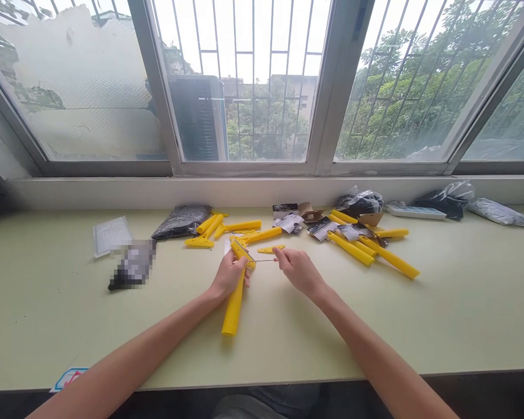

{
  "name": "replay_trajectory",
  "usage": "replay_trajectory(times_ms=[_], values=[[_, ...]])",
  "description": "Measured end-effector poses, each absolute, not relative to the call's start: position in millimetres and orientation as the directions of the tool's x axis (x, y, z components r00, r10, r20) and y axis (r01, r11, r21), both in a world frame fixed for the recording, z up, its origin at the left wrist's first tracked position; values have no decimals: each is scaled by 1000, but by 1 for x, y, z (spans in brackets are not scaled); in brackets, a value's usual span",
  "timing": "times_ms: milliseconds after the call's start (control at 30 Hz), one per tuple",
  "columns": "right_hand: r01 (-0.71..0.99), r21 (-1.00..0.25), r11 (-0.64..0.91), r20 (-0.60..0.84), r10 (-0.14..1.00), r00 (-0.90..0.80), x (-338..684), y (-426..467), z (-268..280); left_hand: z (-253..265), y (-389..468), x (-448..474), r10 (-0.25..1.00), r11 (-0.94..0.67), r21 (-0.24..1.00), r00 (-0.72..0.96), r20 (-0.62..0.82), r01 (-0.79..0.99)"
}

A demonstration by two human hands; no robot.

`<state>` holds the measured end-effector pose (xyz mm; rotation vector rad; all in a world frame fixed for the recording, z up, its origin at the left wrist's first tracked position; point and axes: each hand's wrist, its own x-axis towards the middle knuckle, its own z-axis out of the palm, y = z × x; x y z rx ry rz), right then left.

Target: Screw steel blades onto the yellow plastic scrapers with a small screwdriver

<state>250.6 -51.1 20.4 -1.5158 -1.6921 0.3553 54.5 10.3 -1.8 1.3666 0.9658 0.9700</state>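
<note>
My left hand [230,274] is closed around a yellow scraper [233,305] near its head, and the thick handle points down toward me. Between thumb and fingers, my right hand [300,269] grips a small screwdriver [266,260]. Its thin shaft runs left, and the tip meets the side of the scraper's head. My fingers hide most of the screwdriver's handle. A loose yellow blade cover [271,249] lies just behind the shaft. More yellow scrapers [240,226] rest on the table beyond my left hand.
To the right lies a pile of yellow handles [390,258] with printed cards [322,228]. A black plastic bag [181,222], a clear packet [111,236] and a blurred dark packet [133,265] are at left. Filled bags [360,201] line the window side of the table [463,314].
</note>
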Motion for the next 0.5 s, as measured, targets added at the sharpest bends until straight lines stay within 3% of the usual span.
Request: replay_trajectory(times_ms=[267,500], values=[[651,-639,410,518,855,-31,249,-51,23,-1,9,55,948,-15,1000,318,12,6],[726,-636,260,408,913,31,251,-51,20,-1,9,55,950,-13,1000,311,14,-7]])
